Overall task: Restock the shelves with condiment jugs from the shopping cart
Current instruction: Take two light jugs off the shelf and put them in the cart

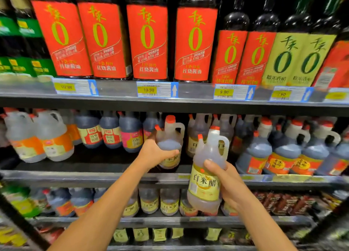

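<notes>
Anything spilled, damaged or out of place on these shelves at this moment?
Nothing stands out. The left hand grips the left jug, the right hand the right jug, both capped, no leak showing. The orange-label jugs on the middle shelf look tilted, probably the wide-angle lens.

Single head-worn wide-angle cam, facing the shelving head-on and pitched slightly down. Close in: shelves fill the frame edge to edge. Upper shelf rail [117, 89] crosses the upper third, middle shelf [75, 176] edge sits below centre. Forearms enter from the bottom edge, with left hand [153, 153] and right hand [229, 184] near centre.
</notes>
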Tool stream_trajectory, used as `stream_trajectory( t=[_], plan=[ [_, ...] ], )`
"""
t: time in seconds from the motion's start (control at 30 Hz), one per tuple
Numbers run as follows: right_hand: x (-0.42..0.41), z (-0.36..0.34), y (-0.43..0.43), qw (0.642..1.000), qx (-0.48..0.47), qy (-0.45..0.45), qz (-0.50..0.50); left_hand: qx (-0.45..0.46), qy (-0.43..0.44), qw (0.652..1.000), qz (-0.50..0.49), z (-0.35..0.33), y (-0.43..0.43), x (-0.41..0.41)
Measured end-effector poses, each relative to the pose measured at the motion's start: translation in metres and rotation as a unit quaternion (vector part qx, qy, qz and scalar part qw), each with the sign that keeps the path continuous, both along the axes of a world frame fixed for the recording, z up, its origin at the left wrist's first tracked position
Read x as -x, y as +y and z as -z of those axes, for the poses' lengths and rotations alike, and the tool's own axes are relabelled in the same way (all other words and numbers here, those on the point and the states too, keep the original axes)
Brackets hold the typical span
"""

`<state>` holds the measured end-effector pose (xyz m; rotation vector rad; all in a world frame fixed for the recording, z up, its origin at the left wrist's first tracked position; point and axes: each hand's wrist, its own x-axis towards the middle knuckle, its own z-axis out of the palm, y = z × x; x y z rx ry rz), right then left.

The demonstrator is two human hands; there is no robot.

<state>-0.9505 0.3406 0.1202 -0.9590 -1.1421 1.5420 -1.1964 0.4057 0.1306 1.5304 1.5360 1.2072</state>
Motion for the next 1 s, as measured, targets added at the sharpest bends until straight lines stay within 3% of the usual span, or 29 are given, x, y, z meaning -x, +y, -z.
stream_trajectory(
  t=[0.2,0.53,0.8,1.0],
  plan=[
    [-0.003,0.002,0.012,1.0,0.006,-0.009,-0.011,0.022,-0.123,0.992,0.0,0.016,0.032,-0.001],
    [-0.003,0.004,0.03,1.0,0.015,-0.002,-0.006,0.017,-0.083,0.996,0.026,0.029,0.021,0.002],
    [-0.007,0.008,0.031,1.0,0.011,-0.015,-0.024,-0.017,0.029,0.998,-0.05,0.042,0.012,0.002],
    [-0.011,0.007,0.029,0.999,0.015,-0.019,-0.023,-0.035,0.004,0.996,-0.085,0.044,0.026,-0.01]
  ],
)
